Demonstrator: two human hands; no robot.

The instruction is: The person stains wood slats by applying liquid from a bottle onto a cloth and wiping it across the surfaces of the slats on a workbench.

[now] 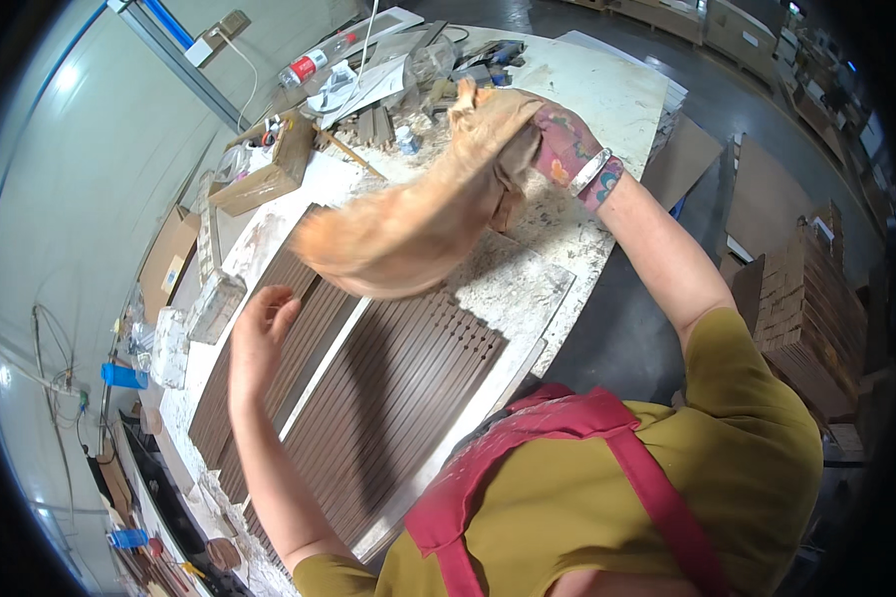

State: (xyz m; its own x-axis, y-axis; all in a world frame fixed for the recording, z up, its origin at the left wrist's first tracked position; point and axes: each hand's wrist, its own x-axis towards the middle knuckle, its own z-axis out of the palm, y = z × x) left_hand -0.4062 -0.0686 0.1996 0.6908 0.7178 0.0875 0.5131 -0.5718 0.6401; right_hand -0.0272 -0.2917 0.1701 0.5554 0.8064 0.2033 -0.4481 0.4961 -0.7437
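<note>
My right hand [564, 149], in a patterned pink glove, grips one end of a tan cloth [425, 216]. The cloth hangs in a blurred sweep above the worktable. My bare left hand [265, 332] is raised at the left with its fingers curled and nothing seen in them; whether they close is unclear. Below the cloth lies a row of narrow brown strips [411, 388], side by side, with small dark notches at their far ends. A second row of brown strips [228, 388] lies to the left, past a pale divider, partly behind my left forearm.
Pale dust and crumbs cover parts of the worktable [605, 74]. A cardboard box [265, 175] with small items, a small white bottle [407, 139], a plastic drink bottle [304, 67] and scraps lie at the far side. Stacked cardboard [814, 328] stands on the right.
</note>
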